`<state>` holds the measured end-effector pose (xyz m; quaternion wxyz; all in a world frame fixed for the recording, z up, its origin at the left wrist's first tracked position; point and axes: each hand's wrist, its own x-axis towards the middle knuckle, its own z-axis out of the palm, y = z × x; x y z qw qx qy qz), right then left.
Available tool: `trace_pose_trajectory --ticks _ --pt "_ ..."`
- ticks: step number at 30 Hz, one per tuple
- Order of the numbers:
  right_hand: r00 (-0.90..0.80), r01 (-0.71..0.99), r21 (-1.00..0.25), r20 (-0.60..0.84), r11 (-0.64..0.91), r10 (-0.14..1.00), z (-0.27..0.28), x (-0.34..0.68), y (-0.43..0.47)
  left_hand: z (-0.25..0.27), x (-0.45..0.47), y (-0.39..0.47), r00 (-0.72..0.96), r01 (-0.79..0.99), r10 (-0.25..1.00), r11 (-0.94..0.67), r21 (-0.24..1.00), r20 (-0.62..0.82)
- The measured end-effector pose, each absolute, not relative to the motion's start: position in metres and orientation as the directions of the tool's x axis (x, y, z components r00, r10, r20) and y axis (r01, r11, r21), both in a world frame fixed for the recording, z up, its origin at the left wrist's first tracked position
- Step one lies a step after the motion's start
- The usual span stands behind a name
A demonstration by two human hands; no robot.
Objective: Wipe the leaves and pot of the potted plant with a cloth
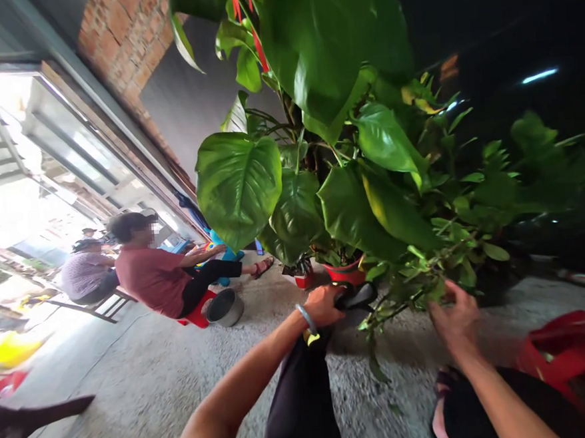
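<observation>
My left hand (323, 307) is closed beside a dark, rounded object (361, 297) below the big leaves. Whether that object is a tool's handle or footwear I cannot make out, and my fingers are partly hidden. To the right, my right hand (457, 317), slightly blurred, has its curled fingers at a small-leaved branch (422, 290) and seems to pinch it. The branch hangs low, and cut or drooping leaves dangle from it above the concrete. Large glossy leaves (240, 182) of a tall plant rise over both hands from a red pot (343, 272).
A red bag (576, 346) lies at the right by my leg. Left of the plant, a person in a red shirt (151, 275) sits on a red stool next to a grey metal basin (225, 308). Another person sits behind. Dark furniture (30, 417) juts in at lower left.
</observation>
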<state>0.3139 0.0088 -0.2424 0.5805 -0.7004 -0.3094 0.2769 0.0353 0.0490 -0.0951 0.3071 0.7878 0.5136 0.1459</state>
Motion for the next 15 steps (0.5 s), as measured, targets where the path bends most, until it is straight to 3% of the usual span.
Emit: trace_pose_trajectory --ticks 4,8,12,15 --pt "0.446 0.201 -0.977 0.152 0.067 0.882 -0.229 0.288 -0.012 -0.075 0.006 0.038 0.606 0.632 0.796 -0.474 0.613 -0.010" --pt "0.188 0.132 -0.974 0.209 0.186 0.960 -0.216 0.261 -0.015 -0.064 0.002 0.026 0.769 0.600 0.634 -0.677 0.426 -0.076" --pt "-0.080 -0.113 -0.993 -0.007 -0.016 0.997 -0.208 0.253 -0.014 -0.055 0.000 0.014 0.822 0.563 0.505 -0.790 0.244 -0.263" --pt "-0.195 -0.198 -0.975 -0.060 -0.099 0.979 -0.203 0.253 -0.016 -0.055 -0.009 0.012 0.811 0.577 0.501 -0.768 0.278 -0.303"
